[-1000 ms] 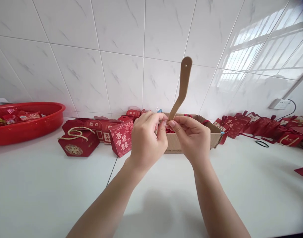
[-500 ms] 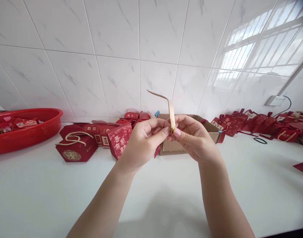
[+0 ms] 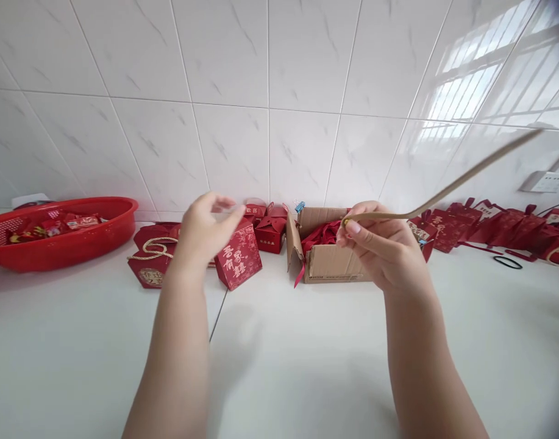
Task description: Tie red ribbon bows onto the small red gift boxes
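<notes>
My right hand (image 3: 382, 244) pinches one end of a beige strap (image 3: 453, 189), where a small gold-coloured fitting shows between thumb and fingertips. The rest of the strap rises to the upper right past the hand. My left hand (image 3: 208, 235) is in the air with thumb and fingers apart and nothing in it. Behind and beside it stand a red gift box with gold writing (image 3: 239, 256) and a red box with a rope handle (image 3: 153, 262). An open cardboard box (image 3: 338, 265) holding red ribbons is partly behind my right hand.
At the far left is a red plastic basket (image 3: 91, 235) with small wrapped items. More small red boxes (image 3: 270, 235) stand by the tiled wall. Several red bags (image 3: 444, 230) line the right, near a black ring (image 3: 508, 262) and a power strip (image 3: 544, 182).
My left hand has let go of the strap and moved left. My right hand keeps the fitting end and has shifted right, and the strap now slants right rather than standing upright.
</notes>
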{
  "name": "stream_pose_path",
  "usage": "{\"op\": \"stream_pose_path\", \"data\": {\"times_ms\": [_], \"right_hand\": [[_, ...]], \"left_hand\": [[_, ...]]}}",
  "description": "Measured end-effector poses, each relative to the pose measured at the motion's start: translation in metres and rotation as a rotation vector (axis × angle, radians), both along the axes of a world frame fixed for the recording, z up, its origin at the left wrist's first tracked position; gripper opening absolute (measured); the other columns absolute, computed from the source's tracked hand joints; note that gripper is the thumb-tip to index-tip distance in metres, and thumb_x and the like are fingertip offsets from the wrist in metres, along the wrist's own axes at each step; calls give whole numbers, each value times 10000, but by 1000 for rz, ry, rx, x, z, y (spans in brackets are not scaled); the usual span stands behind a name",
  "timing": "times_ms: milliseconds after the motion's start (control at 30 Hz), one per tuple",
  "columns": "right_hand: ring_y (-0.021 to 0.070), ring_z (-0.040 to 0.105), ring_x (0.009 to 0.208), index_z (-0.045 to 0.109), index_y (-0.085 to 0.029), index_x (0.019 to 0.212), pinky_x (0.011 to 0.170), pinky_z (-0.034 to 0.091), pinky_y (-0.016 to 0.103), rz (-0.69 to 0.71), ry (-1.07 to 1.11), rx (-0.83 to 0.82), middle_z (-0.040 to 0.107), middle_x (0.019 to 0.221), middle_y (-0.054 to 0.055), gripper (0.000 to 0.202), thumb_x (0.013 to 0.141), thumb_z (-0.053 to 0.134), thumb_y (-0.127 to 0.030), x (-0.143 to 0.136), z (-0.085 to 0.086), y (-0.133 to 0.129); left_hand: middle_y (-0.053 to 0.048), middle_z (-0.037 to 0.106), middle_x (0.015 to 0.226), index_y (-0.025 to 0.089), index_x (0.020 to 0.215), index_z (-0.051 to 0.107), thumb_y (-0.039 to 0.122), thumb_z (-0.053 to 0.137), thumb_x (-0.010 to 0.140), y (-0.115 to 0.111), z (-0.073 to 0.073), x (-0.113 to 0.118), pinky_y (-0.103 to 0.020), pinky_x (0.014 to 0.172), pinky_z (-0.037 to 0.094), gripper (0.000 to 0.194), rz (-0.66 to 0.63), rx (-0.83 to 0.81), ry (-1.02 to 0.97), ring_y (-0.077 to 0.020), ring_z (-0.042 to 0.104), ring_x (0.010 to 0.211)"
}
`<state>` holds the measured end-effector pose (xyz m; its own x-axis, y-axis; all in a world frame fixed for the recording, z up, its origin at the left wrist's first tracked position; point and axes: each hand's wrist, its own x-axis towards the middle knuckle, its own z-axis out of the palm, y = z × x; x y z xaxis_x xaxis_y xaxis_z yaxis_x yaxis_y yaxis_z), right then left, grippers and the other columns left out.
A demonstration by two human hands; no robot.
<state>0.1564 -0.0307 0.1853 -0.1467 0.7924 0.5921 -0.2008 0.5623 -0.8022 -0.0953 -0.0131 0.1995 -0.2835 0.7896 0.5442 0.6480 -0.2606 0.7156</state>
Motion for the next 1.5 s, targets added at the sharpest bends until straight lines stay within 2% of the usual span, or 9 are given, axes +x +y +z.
{"op": "stream_pose_path", "data": {"times_ms": [133,300,467,700,900,1067,1167,1367,1500], "right_hand": [[111,555,623,603,-236,773,578,495,257,-44,82,-8,552,685,-24,100,762,685,-291,5,-1,7],[101,541,617,627,-222,729,589,489,254,-54,128,-28,549,671,-23,95,747,701,-280,4,-4,14],[129,615,727,655,-250,768,702,526,297,-23,150,-52,635,748,-20,106,711,739,-278,2,-10,21],[225,496,1233,718,-270,744,931,481,384,206,-36,-26,593,1266,12,68,699,766,-254,-24,-18,19],[165,623,877,706,-260,746,752,528,319,95,80,-113,661,1001,6,123,666,792,-297,-35,-24,20],[109,584,683,694,-239,753,624,504,248,8,166,-56,636,771,-16,104,692,774,-266,-36,-22,15],[118,586,684,698,-226,753,590,504,245,-73,155,-17,640,798,1,91,709,758,-279,-35,-21,14],[126,580,746,703,-249,758,642,518,264,-150,126,55,606,811,3,86,712,758,-296,-32,-25,23],[204,524,1097,705,-252,759,799,515,322,-238,98,124,570,1018,47,98,697,763,-302,-26,-25,29]], "left_hand": [[-105,626,1089,183,1038,554,501,739,606,32,-23,-44,-321,662,491,568,153,-381,59,-272,625,914],[-110,622,1107,172,1083,534,257,737,620,56,-47,-39,-273,606,472,513,19,-438,115,-220,639,824],[-67,650,990,213,1146,535,244,747,627,31,-22,-13,-257,560,476,561,-130,-274,113,-172,627,699],[-14,663,896,272,1158,551,292,763,662,-20,9,26,-267,589,521,540,-370,15,51,-166,644,694],[-34,642,1030,289,1210,500,297,760,677,-25,5,39,-299,626,548,594,-443,163,-88,-172,653,722],[-49,650,1090,239,1018,624,332,727,729,-17,-1,47,-357,809,539,321,-503,162,-98,-217,644,920],[-66,654,1104,197,910,672,386,700,759,-15,-1,49,-369,924,480,244,-540,116,-64,-243,592,1063],[-38,663,800,178,889,683,440,654,792,-12,-2,48,-290,672,495,280,-684,-16,-150,-175,620,751],[-44,657,790,162,793,667,434,668,777,-7,-6,51,-285,651,494,273,-613,45,-250,-178,619,742]]}}
